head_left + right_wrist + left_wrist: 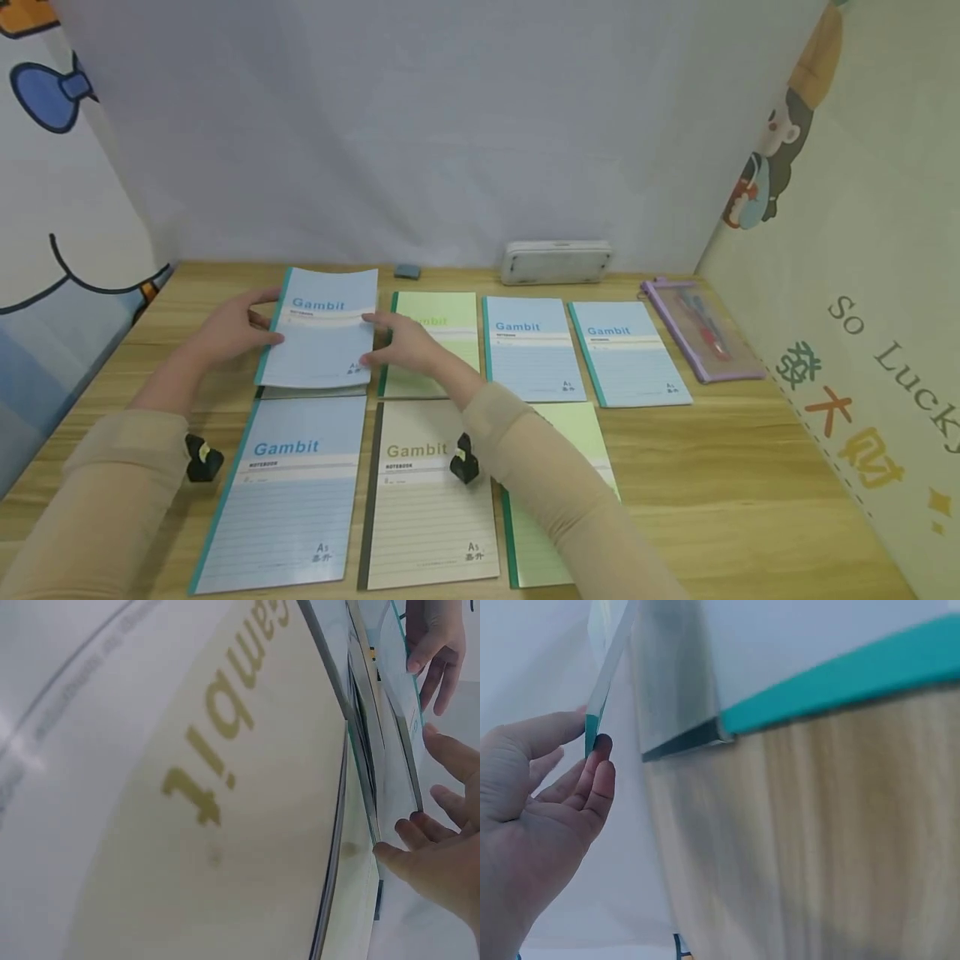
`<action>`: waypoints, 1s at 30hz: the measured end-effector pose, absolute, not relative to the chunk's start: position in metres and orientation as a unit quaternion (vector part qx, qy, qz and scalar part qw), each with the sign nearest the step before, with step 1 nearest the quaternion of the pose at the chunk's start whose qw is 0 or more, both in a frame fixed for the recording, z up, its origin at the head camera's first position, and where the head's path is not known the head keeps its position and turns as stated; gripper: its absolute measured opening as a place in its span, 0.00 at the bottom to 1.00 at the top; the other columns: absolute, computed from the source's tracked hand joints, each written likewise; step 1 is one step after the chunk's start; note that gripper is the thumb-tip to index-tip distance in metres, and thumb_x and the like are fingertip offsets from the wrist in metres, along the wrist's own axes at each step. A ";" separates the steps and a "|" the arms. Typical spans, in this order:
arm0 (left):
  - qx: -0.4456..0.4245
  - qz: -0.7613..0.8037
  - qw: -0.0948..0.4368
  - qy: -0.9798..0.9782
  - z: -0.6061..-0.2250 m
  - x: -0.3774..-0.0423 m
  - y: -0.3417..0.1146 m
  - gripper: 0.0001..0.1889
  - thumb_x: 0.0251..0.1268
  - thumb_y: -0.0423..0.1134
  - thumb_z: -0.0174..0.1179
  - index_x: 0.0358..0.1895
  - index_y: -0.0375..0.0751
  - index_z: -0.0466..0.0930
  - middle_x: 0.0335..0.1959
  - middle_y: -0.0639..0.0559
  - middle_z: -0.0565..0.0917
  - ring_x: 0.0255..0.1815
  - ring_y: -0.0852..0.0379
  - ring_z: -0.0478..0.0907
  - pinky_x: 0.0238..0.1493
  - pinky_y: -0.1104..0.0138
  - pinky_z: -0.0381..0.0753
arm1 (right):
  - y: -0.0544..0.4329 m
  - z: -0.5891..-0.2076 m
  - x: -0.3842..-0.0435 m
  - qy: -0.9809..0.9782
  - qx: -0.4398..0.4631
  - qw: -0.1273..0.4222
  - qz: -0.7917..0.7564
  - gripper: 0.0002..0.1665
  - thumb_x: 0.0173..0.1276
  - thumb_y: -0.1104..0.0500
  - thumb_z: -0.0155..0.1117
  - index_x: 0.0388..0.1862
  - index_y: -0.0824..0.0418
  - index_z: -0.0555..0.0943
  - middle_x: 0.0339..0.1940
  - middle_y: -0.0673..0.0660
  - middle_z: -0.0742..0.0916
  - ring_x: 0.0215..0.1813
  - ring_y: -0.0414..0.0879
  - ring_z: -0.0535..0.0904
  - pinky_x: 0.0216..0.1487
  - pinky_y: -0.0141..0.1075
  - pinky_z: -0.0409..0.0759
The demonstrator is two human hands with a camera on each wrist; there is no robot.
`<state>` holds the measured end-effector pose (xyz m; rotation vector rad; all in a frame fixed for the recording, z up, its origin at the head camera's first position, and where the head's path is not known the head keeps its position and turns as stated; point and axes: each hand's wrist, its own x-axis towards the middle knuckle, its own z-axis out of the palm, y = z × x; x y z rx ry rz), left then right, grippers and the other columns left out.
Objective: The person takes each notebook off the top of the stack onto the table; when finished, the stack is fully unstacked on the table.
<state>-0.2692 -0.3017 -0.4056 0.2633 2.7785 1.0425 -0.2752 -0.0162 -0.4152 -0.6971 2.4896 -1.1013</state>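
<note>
A blue Gambit notebook is raised at the back left, its front edge lifted over a dark-spined notebook lying beneath. My left hand pinches its teal spine between thumb and fingers, seen close in the left wrist view. At the opposite edge my right hand holds the notebook, fingers spread along that side. In the right wrist view the right hand shows fingertips at the page edges. Just in front lies another blue notebook. A green notebook lies partly behind the right hand.
A beige notebook and a green notebook lie in front, the latter partly under the right forearm. Two blue notebooks, one left and one right, lie at back right. Beyond are a purple-edged pouch, white case and small grey block.
</note>
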 end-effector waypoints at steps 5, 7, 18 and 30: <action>0.063 0.342 0.074 0.934 -0.393 -0.270 -0.292 0.42 0.62 0.40 0.62 0.75 0.36 0.46 0.61 0.30 0.68 0.56 0.37 0.70 0.50 0.49 0.73 | -0.007 -0.408 -0.279 0.853 -0.229 0.172 -0.437 0.43 0.61 0.54 0.69 0.73 0.49 0.62 0.71 0.54 0.69 0.71 0.48 0.63 0.64 0.42 0.69; 0.059 0.337 0.070 0.937 -0.388 -0.269 -0.287 0.42 0.63 0.40 0.61 0.75 0.37 0.45 0.61 0.30 0.67 0.57 0.37 0.69 0.52 0.47 0.72 | -0.004 -0.405 -0.280 0.843 -0.222 0.175 -0.457 0.43 0.61 0.54 0.69 0.73 0.48 0.61 0.70 0.54 0.70 0.70 0.47 0.65 0.63 0.41 0.71; 0.081 0.335 0.063 0.937 -0.360 -0.262 -0.262 0.43 0.64 0.43 0.60 0.75 0.38 0.43 0.55 0.30 0.71 0.56 0.37 0.69 0.54 0.46 0.71 | 0.019 -0.380 -0.289 0.830 -0.204 0.144 -0.499 0.40 0.61 0.57 0.69 0.71 0.47 0.65 0.70 0.53 0.69 0.63 0.48 0.73 0.55 0.39 0.77; 0.082 0.357 0.042 0.930 -0.338 -0.264 -0.235 0.45 0.62 0.43 0.63 0.76 0.45 0.44 0.52 0.35 0.73 0.52 0.42 0.72 0.49 0.54 0.73 | 0.050 -0.355 -0.294 0.822 -0.187 0.121 -0.524 0.38 0.61 0.61 0.68 0.70 0.51 0.66 0.65 0.54 0.74 0.55 0.47 0.78 0.56 0.40 0.76</action>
